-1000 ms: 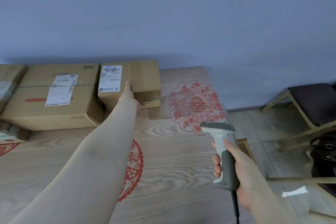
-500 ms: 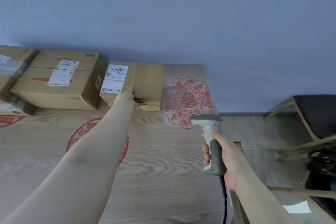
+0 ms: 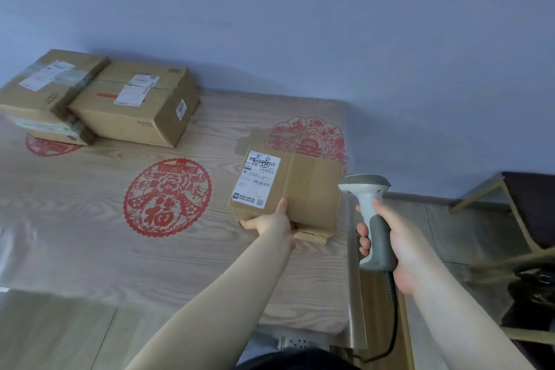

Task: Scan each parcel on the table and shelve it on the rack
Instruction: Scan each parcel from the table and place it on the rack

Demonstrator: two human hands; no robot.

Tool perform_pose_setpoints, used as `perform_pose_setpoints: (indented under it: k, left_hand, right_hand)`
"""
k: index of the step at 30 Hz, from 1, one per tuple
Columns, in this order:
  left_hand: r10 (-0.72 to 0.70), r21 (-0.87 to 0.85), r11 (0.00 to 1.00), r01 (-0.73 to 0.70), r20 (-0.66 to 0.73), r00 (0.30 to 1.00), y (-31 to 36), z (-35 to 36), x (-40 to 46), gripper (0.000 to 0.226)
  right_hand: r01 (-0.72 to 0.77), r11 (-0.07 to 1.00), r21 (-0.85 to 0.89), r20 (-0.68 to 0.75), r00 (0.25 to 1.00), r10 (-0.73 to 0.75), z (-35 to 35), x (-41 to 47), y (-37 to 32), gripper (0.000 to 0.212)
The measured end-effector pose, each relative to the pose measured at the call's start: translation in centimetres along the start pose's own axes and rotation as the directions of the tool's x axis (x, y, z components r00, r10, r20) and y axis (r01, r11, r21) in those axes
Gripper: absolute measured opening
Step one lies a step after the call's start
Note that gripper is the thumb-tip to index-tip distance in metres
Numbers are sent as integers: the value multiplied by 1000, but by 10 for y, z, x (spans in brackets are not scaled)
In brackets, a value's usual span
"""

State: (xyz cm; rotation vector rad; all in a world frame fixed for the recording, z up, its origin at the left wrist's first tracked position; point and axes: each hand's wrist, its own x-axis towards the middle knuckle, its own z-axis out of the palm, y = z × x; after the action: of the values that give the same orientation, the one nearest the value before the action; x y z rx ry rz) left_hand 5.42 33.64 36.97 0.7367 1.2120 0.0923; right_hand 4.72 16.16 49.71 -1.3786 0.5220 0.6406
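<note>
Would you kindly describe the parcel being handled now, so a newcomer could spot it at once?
On the wood-grain table, look to the right end, by the red paper-cut medallion. The small cardboard parcel there is gripped by the left hand, beside the barcode scanner. Unlike the larger boxes against the wall, it stands alone with handwriting on its label.

Left hand (image 3: 271,224) covers the near lower edge of the small parcel (image 3: 303,189); its fingers go under the box, mostly out of sight. Shipping label (image 3: 256,179) print too small to read, barcode blurred. Scanner (image 3: 371,219) window faces away, its cable (image 3: 392,324) passes behind the table (image 3: 186,264) edge. Far-left parcel (image 3: 36,90) cut by frame edge. Chair (image 3: 528,204) cut off right; dark objects at right blurred.
</note>
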Motion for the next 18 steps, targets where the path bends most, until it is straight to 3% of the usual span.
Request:
perform_pose_setpoints:
  k: [3, 6, 9, 12, 14, 18]
  left_hand:
    - [-107, -95, 990, 105, -11, 994, 0, -1, -24, 86]
    - [-138, 21, 990, 140, -79, 987, 6, -3, -30, 101]
    - [20, 265, 964, 23, -161, 987, 17, -19, -13, 120]
    - [107, 327, 945, -14, -267, 958, 42, -40, 8, 133]
    - [112, 375, 926, -47, -154, 982, 53, -50, 14, 126]
    - [-9, 440, 898, -31, 90, 996, 55, -60, 12, 115]
  right_hand:
    - [10, 1000, 4, 12, 1000, -10, -8, -7, 2, 44]
    - [15, 1000, 11, 25, 1000, -15, -12, -11, 2, 44]
    - [3, 1000, 12, 26, 1000, -4, -14, -12, 2, 44]
    - [-6, 1000, -2, 48, 999, 6, -12, -12, 4, 44]
    - [-7, 1000, -4, 63, 998, 8, -9, -11, 5, 44]
    - [-18, 1000, -8, 71, 997, 18, -4, -7, 4, 42]
